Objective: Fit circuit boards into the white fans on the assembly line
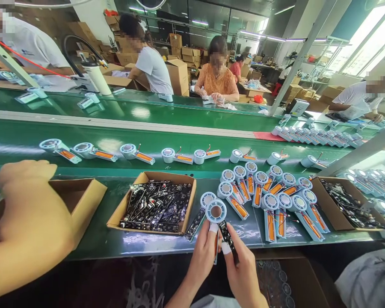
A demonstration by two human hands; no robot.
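Observation:
My left hand (202, 252) is closed around the handle of a light blue handheld fan housing (216, 211), its round slotted head facing up. In my right hand (242, 265), a narrow black circuit board (226, 235) is pinched against the side of that housing. White covers wrap some of my fingertips. Just left of my hands, another black board (195, 224) lies by a second fan head (208, 199). To the right, several fan housings (271, 201) with orange-wrapped handles and thin wires cluster on the bench.
An open cardboard box (111, 218) of black boards stands left; another board box (322, 201) stands right. A co-worker's forearm (28, 231) reaches over a carton (93, 196) at far left. Fan housings (137, 154) line the green conveyor (115, 124). People work beyond it.

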